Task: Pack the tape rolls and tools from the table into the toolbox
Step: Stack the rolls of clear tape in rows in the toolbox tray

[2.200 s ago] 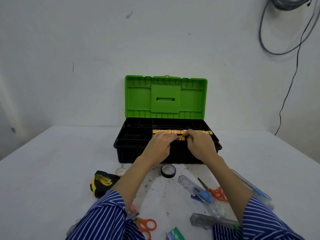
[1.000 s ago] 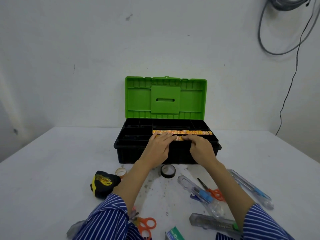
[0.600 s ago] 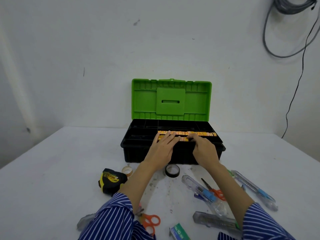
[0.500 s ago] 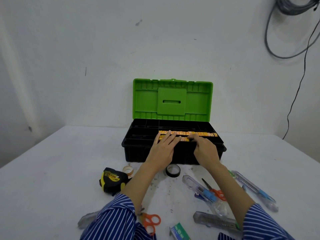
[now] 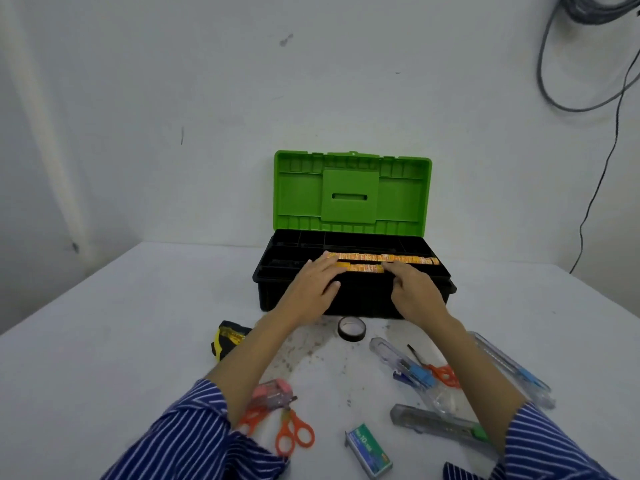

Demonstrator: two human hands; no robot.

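A black toolbox (image 5: pixel 353 301) with an upright green lid (image 5: pixel 351 194) stands open at the table's middle. Two orange-yellow strips (image 5: pixel 381 259) lie across its top tray. My left hand (image 5: pixel 313 289) rests flat at the front rim, fingertips on the nearer strip's left end. My right hand (image 5: pixel 414 289) lies beside it, fingers touching that strip's right end. On the table sit a black tape roll (image 5: pixel 351 329), a yellow-black tape measure (image 5: pixel 227 339), orange scissors (image 5: pixel 292 433) and clear utility knives (image 5: pixel 398 360).
A green staple box (image 5: pixel 369 448) lies near the front edge. A second orange scissors (image 5: pixel 441 372), a long knife (image 5: pixel 512 370) and a grey-green knife (image 5: pixel 438 424) lie right. A pink-topped tool (image 5: pixel 272 393) lies by my left forearm. Cables (image 5: pixel 588 84) hang on the wall.
My hands uncurled from pinching the strip together at its middle, flattened, and slid apart toward its ends. The view shifted slightly, so the toolbox sits a little further right.
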